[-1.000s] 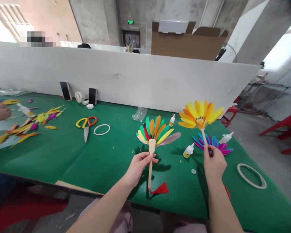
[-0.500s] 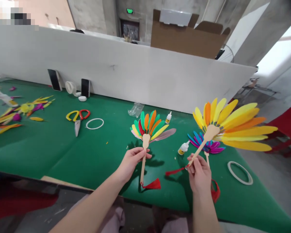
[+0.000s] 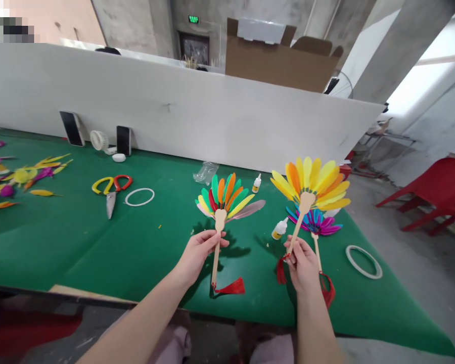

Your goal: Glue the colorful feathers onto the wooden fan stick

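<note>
A green table (image 3: pixel 98 253) runs across the scene, backed at its far edge by a long white panel (image 3: pixel 197 116); beyond that are concrete walls, a lit green exit sign (image 3: pixel 193 19) and a brown cardboard box (image 3: pixel 280 68). A red chair (image 3: pixel 436 184) stands on the floor to the right. On the table's left lie loose feathers (image 3: pixel 42 192) and red-and-yellow-handled scissors (image 3: pixel 111 202), with two phones and a small desk fan (image 3: pixel 99 140) by the panel. Both bare forearms reach in from the near edge, well apart. The left hand (image 3: pixel 199 253), near the middle, pinches the handle of a many-coloured feather fan (image 3: pixel 220 220) between thumb and fingers, just below its head; a red tassel hangs from the near end. The right hand (image 3: pixel 303 265) closes around the lower handle of a yellow and orange feather fan (image 3: pixel 307 202), tilted with its head to the far right. Behind it lies a blue and purple feather fan (image 3: pixel 328 227), near a glue bottle (image 3: pixel 279 230).
</note>
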A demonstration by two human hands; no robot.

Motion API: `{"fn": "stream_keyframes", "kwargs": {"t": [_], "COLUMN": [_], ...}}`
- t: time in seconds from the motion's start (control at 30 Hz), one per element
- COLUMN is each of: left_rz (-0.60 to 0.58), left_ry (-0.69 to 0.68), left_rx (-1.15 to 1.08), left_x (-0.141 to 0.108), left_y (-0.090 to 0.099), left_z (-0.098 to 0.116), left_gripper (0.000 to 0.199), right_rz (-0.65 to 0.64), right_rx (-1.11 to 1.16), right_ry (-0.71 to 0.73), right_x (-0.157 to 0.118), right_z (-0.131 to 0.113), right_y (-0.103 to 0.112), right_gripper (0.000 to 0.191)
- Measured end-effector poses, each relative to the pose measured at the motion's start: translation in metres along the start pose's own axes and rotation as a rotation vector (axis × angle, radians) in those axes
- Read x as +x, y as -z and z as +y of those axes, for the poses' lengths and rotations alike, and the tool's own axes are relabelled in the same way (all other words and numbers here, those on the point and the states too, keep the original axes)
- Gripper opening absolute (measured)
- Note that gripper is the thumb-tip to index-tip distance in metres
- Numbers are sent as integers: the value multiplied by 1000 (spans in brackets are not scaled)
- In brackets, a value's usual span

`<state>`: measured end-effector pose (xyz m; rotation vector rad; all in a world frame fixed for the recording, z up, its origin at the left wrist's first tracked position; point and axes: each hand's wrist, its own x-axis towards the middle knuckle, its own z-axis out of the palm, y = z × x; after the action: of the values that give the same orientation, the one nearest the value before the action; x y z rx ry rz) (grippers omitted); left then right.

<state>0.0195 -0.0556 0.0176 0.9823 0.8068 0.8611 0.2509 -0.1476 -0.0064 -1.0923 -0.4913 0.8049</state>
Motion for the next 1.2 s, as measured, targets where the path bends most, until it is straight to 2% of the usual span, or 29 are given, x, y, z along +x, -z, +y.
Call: {"fn": "stream_keyframes", "kwargs": {"t": [1.0, 1.1, 1.2], "left_rz": [-13, -6, 3], "left_ry": [17, 13, 4], "left_rx": [28, 26, 28], "left_x": [-1, -1, -1], "left_y": [0, 0, 0], "left_z": [0, -1, -2], "left_gripper": [28, 28, 28], "right_rz": [-2, 50, 230], "right_rx": [0, -27, -136], "right_ry": [3, 47, 189], "right_x": [0, 0, -1], "right_z": [1, -2, -12], "right_y": [1, 5, 14], "right_gripper": [26, 27, 31]}}
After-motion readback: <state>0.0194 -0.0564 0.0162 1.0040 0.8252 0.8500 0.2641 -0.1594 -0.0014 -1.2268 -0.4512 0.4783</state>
